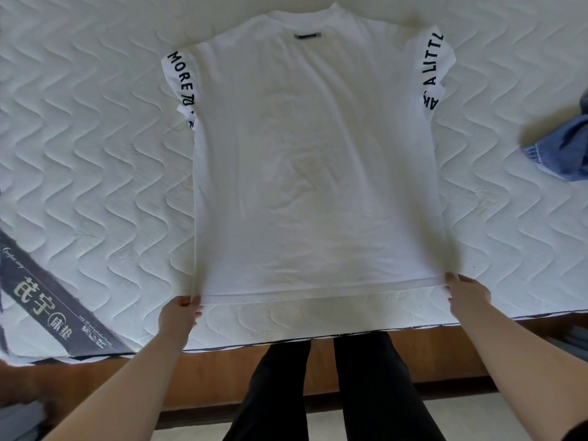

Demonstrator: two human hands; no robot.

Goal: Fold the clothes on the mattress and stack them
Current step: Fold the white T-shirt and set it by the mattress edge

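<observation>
White T-shirt (pixel 315 160), hem corners pinched, left hand (pixel 179 316), right hand (pixel 466 296)

Home bedroom: quilted mattress (pixel 95 128) w/ wood bed frame (pixel 203 370)

Denim garment (pixel 563 148) cut off right.

White quilted mattress (pixel 95 154) bears a spread white T-shirt (pixel 318 170) and blue garment (pixel 563 154).
</observation>
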